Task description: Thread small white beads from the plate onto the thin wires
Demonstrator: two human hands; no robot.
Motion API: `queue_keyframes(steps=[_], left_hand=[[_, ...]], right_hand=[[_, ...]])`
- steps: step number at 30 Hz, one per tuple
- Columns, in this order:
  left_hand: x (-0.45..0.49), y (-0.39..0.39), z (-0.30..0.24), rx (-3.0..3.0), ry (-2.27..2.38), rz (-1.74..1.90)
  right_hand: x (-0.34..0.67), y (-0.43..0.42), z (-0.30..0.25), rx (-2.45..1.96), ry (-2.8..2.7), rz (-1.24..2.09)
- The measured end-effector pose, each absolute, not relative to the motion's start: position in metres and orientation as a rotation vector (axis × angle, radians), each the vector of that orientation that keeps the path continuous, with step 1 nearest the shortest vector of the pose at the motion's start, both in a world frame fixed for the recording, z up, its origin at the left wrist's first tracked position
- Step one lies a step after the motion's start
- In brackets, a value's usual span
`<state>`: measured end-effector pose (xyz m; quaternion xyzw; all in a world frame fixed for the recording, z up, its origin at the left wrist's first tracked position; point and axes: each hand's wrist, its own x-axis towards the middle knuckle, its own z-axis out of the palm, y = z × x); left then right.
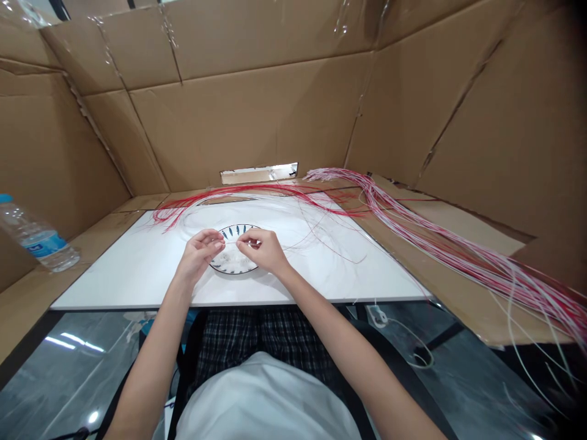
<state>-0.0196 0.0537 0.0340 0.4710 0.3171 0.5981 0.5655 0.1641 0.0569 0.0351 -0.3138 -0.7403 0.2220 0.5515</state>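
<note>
Both of my hands are over a round plate (235,271) with a dark rim and blue marks, which sits on the white board. Small whitish bits (232,261) lie in it, too small to name. My left hand (202,252) is closed in a pinch at the plate's left side. Opposite it, my right hand (263,247) pinches with thumb and forefinger. A fine pale wire (230,243) seems to run between the two sets of fingertips. Faint strands also trail off to the right of my right hand.
Red and white wires (220,193) curve along the back of the white board (123,269). A thick bundle of such wires (426,235) runs down the right side. A water bottle (41,241) leans at the left. Cardboard walls (252,116) enclose the sides and back.
</note>
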Motion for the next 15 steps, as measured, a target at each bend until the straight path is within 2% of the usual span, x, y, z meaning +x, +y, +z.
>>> queue_keyframes(steps=[15], left_hand=[[-0.0188, 0.0503, 0.0353, 1.141, 0.759, 1.385]], right_hand=[[0.1651, 0.0558, 0.036, -0.721, -1.758, 0.513]])
